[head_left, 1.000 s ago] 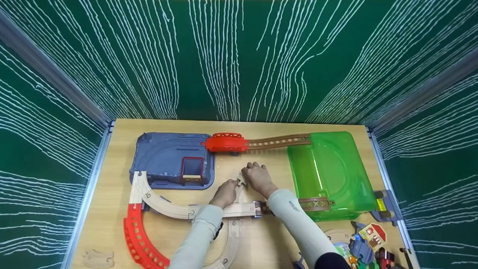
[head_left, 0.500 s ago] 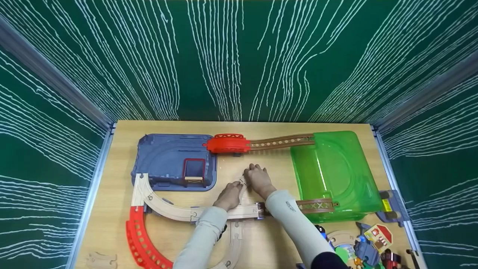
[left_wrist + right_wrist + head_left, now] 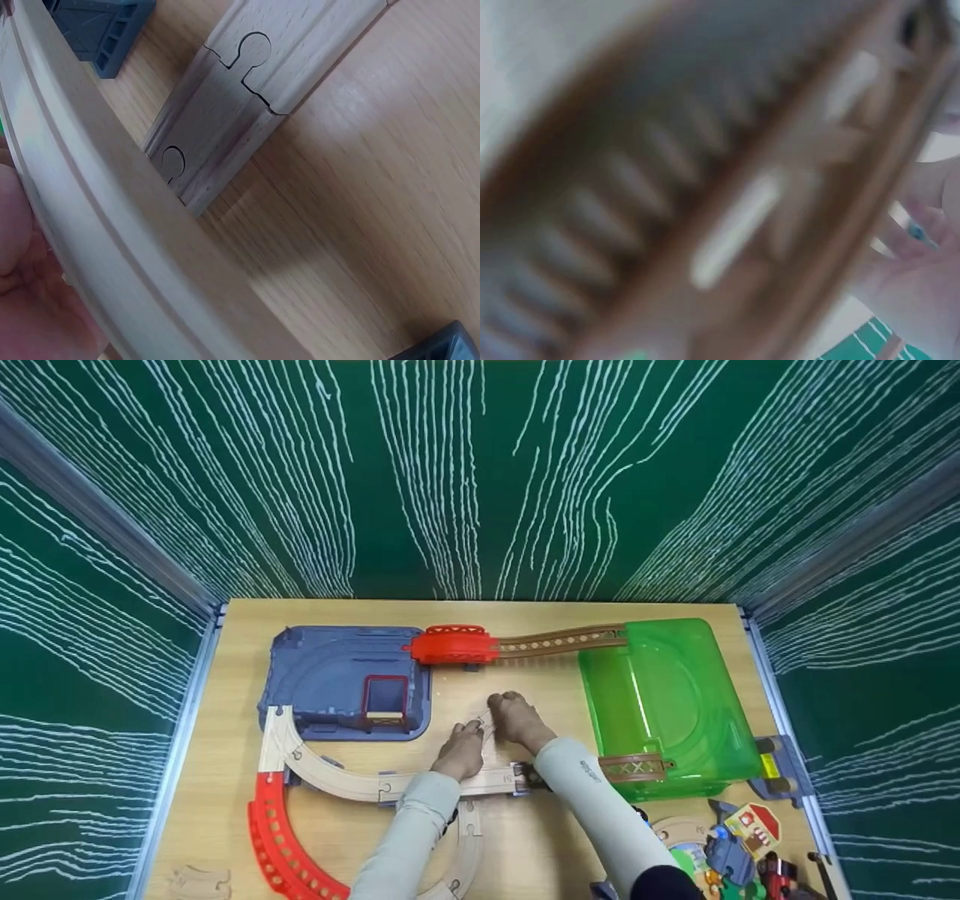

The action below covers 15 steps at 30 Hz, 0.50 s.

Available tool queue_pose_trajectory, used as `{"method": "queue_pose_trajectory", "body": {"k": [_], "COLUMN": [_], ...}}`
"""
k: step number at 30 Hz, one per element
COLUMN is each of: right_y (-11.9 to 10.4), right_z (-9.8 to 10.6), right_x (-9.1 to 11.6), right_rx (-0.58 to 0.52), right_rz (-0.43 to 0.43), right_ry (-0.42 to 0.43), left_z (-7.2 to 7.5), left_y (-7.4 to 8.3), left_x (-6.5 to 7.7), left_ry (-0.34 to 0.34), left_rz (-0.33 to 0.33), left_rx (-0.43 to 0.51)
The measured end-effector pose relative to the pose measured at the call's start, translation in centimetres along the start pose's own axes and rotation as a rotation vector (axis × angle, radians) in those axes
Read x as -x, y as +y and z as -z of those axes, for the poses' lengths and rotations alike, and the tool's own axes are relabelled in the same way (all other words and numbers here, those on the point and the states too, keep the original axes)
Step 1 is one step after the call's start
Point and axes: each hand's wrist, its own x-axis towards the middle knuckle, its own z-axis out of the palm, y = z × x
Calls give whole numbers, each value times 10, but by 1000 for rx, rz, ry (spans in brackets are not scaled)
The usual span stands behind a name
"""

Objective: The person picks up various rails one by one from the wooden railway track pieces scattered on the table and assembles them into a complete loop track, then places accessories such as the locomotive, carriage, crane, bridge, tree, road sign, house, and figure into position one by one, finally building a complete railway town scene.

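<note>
Beyond a raised pale wooden train track, both hands are close together near the tabletop. My left hand reaches over this track and pinches a pale wooden track piece, mostly covered by the fingers. At the far end of that piece, my right hand has its fingers curled down on the wood; its grip is partly hidden. In the left wrist view, lower wooden track pieces interlock beneath the raised track, with part of the left palm at the edge. Blurred brown track crosses the right wrist view.
A grey plastic base stands left, a green plastic box right. A red bridge piece and brown track link them behind. Red curved track lies front left; assorted toys crowd the front right.
Both hands stay at the same spot with only small finger shifts. The notched track ends seen between them earlier are now more covered by fingers. The head view shifts slightly.
</note>
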Motion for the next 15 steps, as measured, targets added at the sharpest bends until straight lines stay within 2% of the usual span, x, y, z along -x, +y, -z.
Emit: {"method": "queue_pose_trajectory", "body": {"k": [4,9,15], "right_y": [-3,2,17], "right_z": [19,51,90], "right_x": [18,48,95], "right_rx": [-60,-214,-337], "right_rz": [38,103,180], "right_ry": [-2,101,212], "left_z": [0,5,18], "left_y": [3,3,-3], "left_x": [5,17,50], "left_ry": [21,38,68], "left_rz": [-12,-27,-69], "left_rx": [22,87,206]}}
